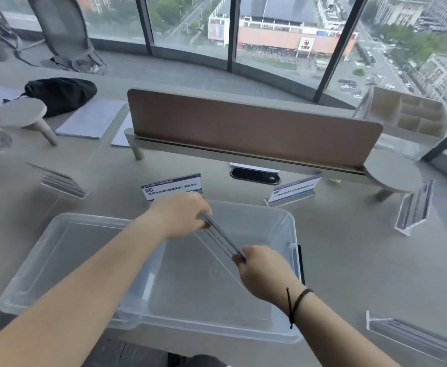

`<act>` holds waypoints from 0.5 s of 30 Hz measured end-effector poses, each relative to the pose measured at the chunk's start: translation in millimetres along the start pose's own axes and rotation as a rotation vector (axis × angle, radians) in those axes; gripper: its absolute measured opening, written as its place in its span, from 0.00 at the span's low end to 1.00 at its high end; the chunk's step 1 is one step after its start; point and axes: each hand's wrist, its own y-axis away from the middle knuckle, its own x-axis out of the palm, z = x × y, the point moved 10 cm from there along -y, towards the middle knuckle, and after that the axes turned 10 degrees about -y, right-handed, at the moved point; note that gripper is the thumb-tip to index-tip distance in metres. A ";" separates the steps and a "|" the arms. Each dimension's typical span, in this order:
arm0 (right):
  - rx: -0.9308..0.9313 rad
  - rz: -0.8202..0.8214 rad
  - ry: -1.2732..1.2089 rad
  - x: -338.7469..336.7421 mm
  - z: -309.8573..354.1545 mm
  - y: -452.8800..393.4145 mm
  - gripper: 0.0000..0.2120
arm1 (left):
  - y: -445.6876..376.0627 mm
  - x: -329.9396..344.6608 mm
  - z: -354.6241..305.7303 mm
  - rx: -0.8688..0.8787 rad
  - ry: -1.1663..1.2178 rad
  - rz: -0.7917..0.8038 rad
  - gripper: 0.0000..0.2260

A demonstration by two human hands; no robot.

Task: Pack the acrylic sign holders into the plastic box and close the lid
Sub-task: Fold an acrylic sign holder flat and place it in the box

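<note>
A clear plastic box (292,234) stands open on the grey desk, its clear lid (66,250) lying flat to its left. Over the box I hold one acrylic sign holder (221,238) edge-on by its two ends: my left hand (180,215) grips the far end, my right hand (263,271) the near end. More acrylic sign holders lie on the desk: two with printed cards behind the box (172,187) (294,190), one at the left (61,182), one at the right (415,207), one at the near right (410,337).
A brown divider panel (254,128) crosses the desk behind the box, with a cable port (254,176) below it. A black bag (61,95) and papers (92,119) lie at the far left. A compartment organiser (407,115) stands far right by the windows.
</note>
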 end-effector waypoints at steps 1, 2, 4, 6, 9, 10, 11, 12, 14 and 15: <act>0.026 0.024 -0.015 18.4 0.3 -10.6 0.17 | 3.5 12.5 17.5 -0.047 0.023 -0.001 0.17; 0.052 0.047 -0.028 37.2 1.0 -20.4 0.16 | 8.3 26.0 36.2 -0.099 0.048 -0.003 0.20; 0.104 0.082 -0.056 71.3 0.4 -36.1 0.15 | 17.3 52.0 69.3 -0.181 0.088 -0.026 0.26; 0.162 0.105 -0.081 98.3 -2.6 -46.9 0.15 | 24.6 77.2 93.6 -0.219 0.114 -0.046 0.29; 0.245 0.119 -0.093 125.9 -9.1 -56.8 0.16 | 32.0 115.4 113.3 -0.230 0.202 -0.042 0.29; 0.266 0.126 -0.090 132.9 -11.0 -58.6 0.16 | 33.2 124.1 114.8 -0.222 0.242 -0.067 0.29; 0.282 0.137 -0.080 138.7 -12.2 -59.3 0.16 | 34.3 129.4 115.5 -0.216 0.294 -0.111 0.27; 0.296 0.154 -0.059 143.8 -12.7 -59.0 0.15 | 35.3 131.2 116.5 -0.212 0.348 -0.168 0.26; 0.315 0.186 -0.006 151.1 -12.2 -58.0 0.13 | 36.9 130.5 119.9 -0.219 0.438 -0.265 0.24; 0.319 0.196 0.011 153.5 -10.3 -57.7 0.14 | 37.5 130.0 122.1 -0.220 0.484 -0.299 0.23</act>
